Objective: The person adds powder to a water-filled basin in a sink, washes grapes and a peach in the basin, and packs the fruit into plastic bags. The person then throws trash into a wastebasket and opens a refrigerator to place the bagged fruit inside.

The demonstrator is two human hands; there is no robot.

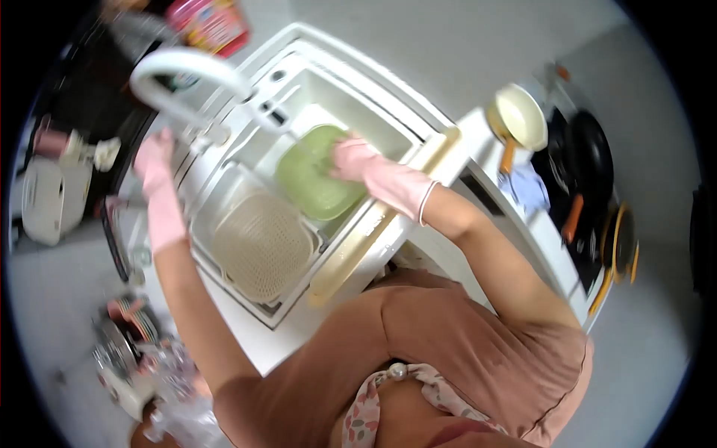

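The pink-gloved left hand (pixel 154 153) curls beside the base of a white faucet (pixel 202 63) — whether it grips anything cannot be told. A beige colander (pixel 261 250) fills much of the sink's (pixel 373 119) left side, leaving little room at its edges. Next to it sits a green tub (pixel 310 175), bare sink floor beyond — the pink-gloved right hand (pixel 349 158), partly bent, meets its right side, hold unclear. Farther right, a cream saucepan (pixel 517 119) stands on the bench (pixel 476 134)

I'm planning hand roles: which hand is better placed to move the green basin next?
Probably the right. The right hand is at the green basin in the sink, while the left hand is off by the faucet.
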